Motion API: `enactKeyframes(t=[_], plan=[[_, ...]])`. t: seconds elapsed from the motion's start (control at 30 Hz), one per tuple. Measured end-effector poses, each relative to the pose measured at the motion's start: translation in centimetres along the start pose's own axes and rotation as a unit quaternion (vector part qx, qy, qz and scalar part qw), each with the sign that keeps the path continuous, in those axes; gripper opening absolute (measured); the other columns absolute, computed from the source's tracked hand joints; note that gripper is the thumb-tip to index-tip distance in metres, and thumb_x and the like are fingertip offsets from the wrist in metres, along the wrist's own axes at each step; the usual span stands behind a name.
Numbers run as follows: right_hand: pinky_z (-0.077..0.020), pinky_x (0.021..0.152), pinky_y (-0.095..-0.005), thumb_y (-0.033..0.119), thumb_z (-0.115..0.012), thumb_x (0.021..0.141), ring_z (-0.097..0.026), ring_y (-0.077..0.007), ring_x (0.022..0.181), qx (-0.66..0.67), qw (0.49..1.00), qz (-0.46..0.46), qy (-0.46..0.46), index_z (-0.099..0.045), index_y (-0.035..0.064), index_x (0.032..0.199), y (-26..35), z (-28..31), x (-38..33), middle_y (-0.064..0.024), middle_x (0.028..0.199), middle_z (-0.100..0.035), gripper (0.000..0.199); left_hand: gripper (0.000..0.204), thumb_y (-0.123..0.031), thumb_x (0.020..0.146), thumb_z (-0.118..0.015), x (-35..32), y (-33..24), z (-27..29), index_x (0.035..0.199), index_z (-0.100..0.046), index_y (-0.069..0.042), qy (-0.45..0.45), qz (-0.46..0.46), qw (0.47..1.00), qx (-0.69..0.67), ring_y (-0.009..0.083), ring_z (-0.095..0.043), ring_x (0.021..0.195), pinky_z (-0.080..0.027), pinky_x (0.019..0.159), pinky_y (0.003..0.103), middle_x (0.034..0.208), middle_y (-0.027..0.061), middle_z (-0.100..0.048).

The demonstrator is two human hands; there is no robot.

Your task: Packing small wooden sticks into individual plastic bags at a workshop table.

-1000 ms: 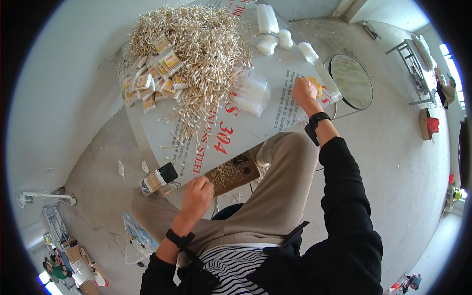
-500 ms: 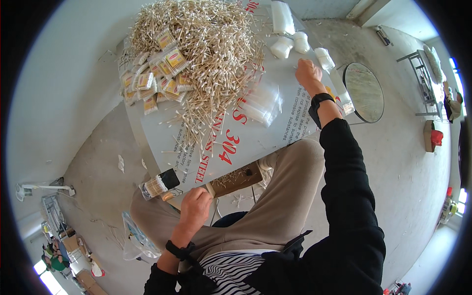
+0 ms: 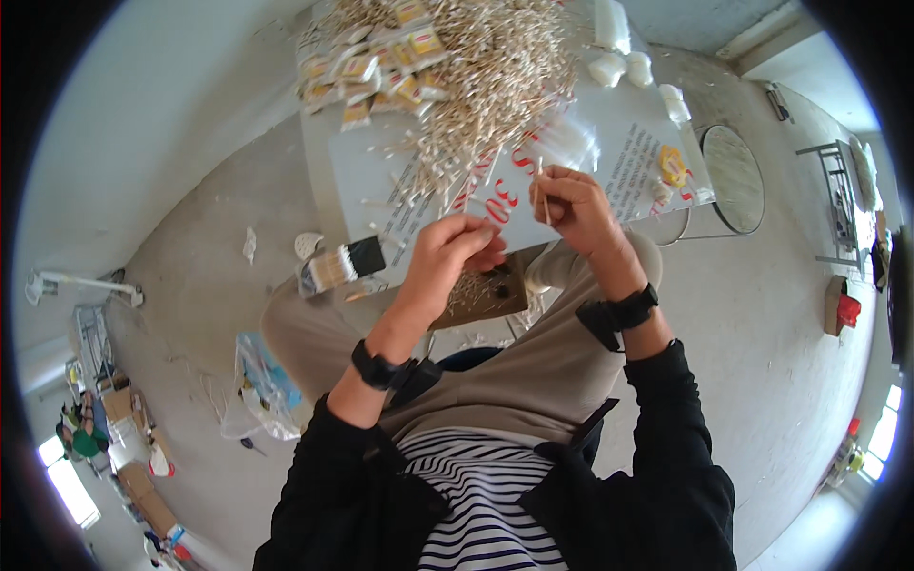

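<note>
My right hand (image 3: pixel 579 211) pinches a cotton swab (image 3: pixel 540 167) upright between thumb and fingers, over the near part of the table. Close to its left, my left hand (image 3: pixel 446 259) has its fingers curled inward; whether anything small is in them cannot be made out. Beyond both hands spreads a big heap of loose cotton swabs (image 3: pixel 505 71). Small filled packs of swabs (image 3: pixel 419 48) lie on the heap's left side. At the table's near left corner sits a clear holder of swabs (image 3: pixel 330 270) beside a black block (image 3: pixel 366 256).
The table (image 3: pixel 609 124) has a printed film. Clear plastic bags (image 3: pixel 568 143) lie right of the heap, with white bundles (image 3: pixel 609 68) farther back and a yellow packet (image 3: pixel 673 167) at the right. Under the near edge is an open box (image 3: pixel 486 303). A round-topped stool (image 3: pixel 733 181) stands right.
My right hand has come back from the table's far right to the middle and now holds a cotton swab. My left hand has moved up and right from the near edge. The view has shifted.
</note>
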State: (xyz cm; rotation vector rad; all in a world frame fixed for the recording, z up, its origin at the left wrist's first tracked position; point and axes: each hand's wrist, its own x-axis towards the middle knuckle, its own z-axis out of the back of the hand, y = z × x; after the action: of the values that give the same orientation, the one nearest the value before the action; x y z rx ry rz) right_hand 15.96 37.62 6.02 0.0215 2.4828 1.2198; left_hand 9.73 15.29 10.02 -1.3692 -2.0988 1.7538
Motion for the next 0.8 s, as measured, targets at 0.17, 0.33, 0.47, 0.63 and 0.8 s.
enactKeyframes(t=[0.17,0.33,0.47,0.63,0.8], plan=[[-0.0346,0.057,-0.0215,0.010,-0.057,0.097,-0.039,-0.0052,0.058,0.044,0.998,-0.024,0.031,-0.060,0.0012,0.092,-3.9,-5.1,-2.5,0.0001,0.075,-0.056,0.010,0.020,-0.018,0.100,-0.059,-1.7,0.3,0.5,0.103,-0.065,0.001,0.038,-0.015,0.999,0.008,0.0181,-0.072,0.080,-0.057,0.074,0.028,0.092,0.0103,-0.072],[-0.0371,0.057,-0.0205,0.008,-0.060,0.096,-0.042,-0.0052,0.059,0.023,0.999,-0.006,0.034,-0.060,0.0012,0.093,-5.8,-8.0,-4.3,0.0005,0.077,-0.058,0.007,0.015,-0.015,0.098,-0.062,-4.4,1.1,2.1,0.097,-0.065,-0.001,0.030,-0.046,0.998,0.035,0.0162,-0.072,0.075,-0.057,0.069,0.026,0.087,0.0093,-0.072],[-0.0413,0.058,-0.0205,0.004,-0.063,0.094,-0.050,-0.0052,0.062,0.001,0.999,0.036,0.028,-0.062,0.0014,0.097,-6.7,-9.9,-6.2,0.0004,0.080,-0.060,0.004,0.011,-0.011,0.096,-0.062,-6.3,1.5,3.3,0.094,-0.065,0.000,0.024,-0.068,0.996,0.053,0.0153,-0.071,0.073,-0.057,0.068,0.026,0.084,0.0086,-0.072],[-0.0423,0.057,-0.0205,0.002,-0.066,0.092,-0.055,-0.0060,0.063,-0.046,0.997,0.055,0.006,-0.064,0.0025,0.098,-6.7,-10.0,-7.3,0.0003,0.081,-0.062,0.006,0.013,-0.012,0.092,-0.066,-7.7,2.5,5.3,0.090,-0.064,0.000,0.006,-0.050,0.998,0.034,0.0139,-0.069,0.068,-0.054,0.063,0.026,0.079,0.0087,-0.070],[-0.0421,0.055,-0.0209,0.000,-0.067,0.089,-0.054,-0.0068,0.060,-0.126,0.987,0.081,-0.059,-0.065,0.0019,0.097,-7.9,-9.5,-6.2,0.0001,0.078,-0.061,0.008,0.020,-0.013,0.090,-0.066,-7.5,7.3,8.8,0.103,-0.066,0.002,-0.039,-0.181,0.785,0.591,0.0129,-0.069,0.068,-0.052,0.062,0.027,0.079,0.0098,-0.071]])
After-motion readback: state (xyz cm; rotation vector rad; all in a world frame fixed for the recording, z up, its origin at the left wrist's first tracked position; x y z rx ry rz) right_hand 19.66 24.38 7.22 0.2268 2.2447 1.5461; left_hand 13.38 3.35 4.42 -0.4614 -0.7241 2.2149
